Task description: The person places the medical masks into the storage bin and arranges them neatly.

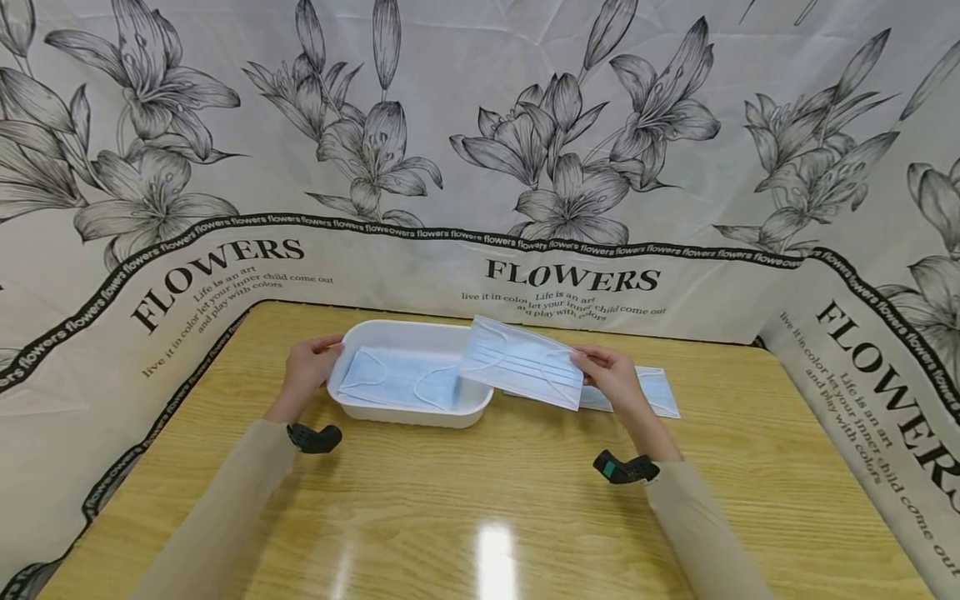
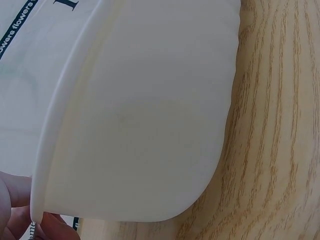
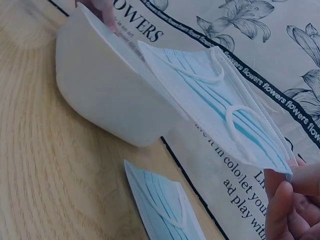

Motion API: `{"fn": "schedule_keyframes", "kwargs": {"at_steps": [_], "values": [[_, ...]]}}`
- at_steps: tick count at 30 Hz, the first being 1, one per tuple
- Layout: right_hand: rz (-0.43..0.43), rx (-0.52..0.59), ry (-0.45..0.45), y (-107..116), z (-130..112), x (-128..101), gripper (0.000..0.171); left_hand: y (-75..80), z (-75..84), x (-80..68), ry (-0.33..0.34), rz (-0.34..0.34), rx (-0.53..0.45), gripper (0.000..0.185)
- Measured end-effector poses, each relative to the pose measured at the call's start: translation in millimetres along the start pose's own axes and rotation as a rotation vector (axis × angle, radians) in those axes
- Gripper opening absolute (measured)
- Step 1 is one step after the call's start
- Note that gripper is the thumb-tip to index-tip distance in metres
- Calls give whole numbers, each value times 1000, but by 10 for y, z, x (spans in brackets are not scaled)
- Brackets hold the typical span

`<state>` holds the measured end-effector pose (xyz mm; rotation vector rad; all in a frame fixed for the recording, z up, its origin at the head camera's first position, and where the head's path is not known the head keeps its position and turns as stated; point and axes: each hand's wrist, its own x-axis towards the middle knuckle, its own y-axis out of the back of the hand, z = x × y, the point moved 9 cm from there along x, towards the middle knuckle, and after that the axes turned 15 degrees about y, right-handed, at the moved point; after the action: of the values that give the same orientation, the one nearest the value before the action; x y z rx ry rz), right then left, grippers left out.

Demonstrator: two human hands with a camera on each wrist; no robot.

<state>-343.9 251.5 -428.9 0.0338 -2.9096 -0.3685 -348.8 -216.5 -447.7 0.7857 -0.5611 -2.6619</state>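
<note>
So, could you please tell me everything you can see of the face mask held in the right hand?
The held mask is a light blue, pleated, disposable-looking rectangle with white ear loops lying against its face. It seems thin and soft, and unfolded flat. The right hand pinches its right end, holding it in the air, tilted, with its left end over the right rim of the white tray. In the right wrist view that end appears to meet the rim, though contact is not certain. Nothing else touches it.

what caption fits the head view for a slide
Right hand lifts a blue mask over the white tray steadied by the left hand.
</note>
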Motion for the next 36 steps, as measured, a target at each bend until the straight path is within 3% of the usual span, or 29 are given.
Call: {"fn": "schedule_keyframes", "kwargs": {"at_steps": [15, 24, 31, 36], "values": [[-73, 49, -4, -510, -90, 96, 41, 11, 4, 23, 5, -7, 1, 39], [-104, 125, 88, -711, -284, 91, 37, -5, 0, 18, 8, -4, 2, 38], [-108, 88, -4, -837, -306, 140, 38, 0, 7, 16, 6, 1, 4, 38], [-125, 70, 5, -941, -356, 181, 37, 6, 16, 16, 2, -3, -3, 38]]}}
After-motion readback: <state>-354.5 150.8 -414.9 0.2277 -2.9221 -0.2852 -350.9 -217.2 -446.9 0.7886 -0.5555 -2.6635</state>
